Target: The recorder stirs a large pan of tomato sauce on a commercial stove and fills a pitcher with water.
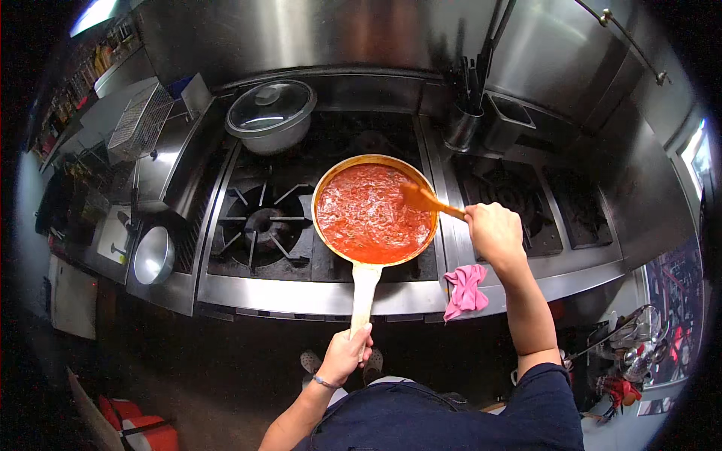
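A long-handled pan (317,194) full of red sauce (366,211) sits over the front right burner of the range. My left hand (345,352) is wrapped around the end of the pan's pale handle (365,287), in front of the range's steel edge. In my right hand (496,231) is a wooden spoon (448,209). It leans across the pan's right rim, and its head is partly sunk in the sauce. The sauce covers the pan's bottom and reaches close to the rim.
A pink cloth (467,290) hangs over the front edge beside my right forearm. Behind the bare left burner (265,225) stands a lidded pot (271,127). A steel bowl (154,256) lies left, near a fryer basket (141,121). Utensils fill a metal container (463,127) at the back right.
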`<state>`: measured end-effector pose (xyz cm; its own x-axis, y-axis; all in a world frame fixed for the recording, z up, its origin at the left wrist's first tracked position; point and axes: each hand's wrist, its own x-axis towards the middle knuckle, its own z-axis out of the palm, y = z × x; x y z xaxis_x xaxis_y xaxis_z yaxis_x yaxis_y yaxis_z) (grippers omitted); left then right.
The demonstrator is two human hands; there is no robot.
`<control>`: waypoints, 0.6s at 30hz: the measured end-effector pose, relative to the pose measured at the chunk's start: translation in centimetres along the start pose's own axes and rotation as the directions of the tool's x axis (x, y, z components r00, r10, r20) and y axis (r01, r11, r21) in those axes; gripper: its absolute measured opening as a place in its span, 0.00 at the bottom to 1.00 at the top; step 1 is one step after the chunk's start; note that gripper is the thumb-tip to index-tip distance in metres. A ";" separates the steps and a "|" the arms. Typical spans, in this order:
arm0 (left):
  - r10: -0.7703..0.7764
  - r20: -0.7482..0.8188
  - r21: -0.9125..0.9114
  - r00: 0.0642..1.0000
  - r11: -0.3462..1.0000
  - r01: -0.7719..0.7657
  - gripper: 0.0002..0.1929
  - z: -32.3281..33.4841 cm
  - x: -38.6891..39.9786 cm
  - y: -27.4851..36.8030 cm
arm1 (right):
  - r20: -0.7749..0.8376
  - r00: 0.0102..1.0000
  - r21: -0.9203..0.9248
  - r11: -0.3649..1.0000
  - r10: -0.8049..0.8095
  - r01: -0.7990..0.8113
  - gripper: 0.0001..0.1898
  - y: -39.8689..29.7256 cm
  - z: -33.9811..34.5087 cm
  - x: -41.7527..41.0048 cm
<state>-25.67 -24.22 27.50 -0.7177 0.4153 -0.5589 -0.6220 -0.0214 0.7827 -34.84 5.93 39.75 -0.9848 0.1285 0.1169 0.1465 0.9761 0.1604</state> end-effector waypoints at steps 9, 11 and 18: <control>-0.014 0.007 0.017 1.000 1.000 0.014 0.21 0.0 0.1 0.1 | -0.064 0.991 0.030 0.993 0.118 -0.116 0.09 -3.2 1.9 4.9; -0.015 0.007 0.027 1.000 1.000 0.014 0.21 0.0 0.1 0.1 | -0.045 0.991 0.022 0.992 0.124 -0.123 0.09 -3.6 2.2 6.9; -0.016 0.027 0.045 1.000 0.999 0.014 0.21 0.0 -0.1 0.3 | -0.092 0.994 -0.009 0.999 -0.053 0.053 0.13 -6.7 3.9 12.0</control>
<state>-25.77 -24.26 27.76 -0.6992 0.4400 -0.5635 -0.6174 0.0257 0.7862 -47.97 1.61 36.25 -0.9784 0.0596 0.1979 0.0952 0.9799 0.1755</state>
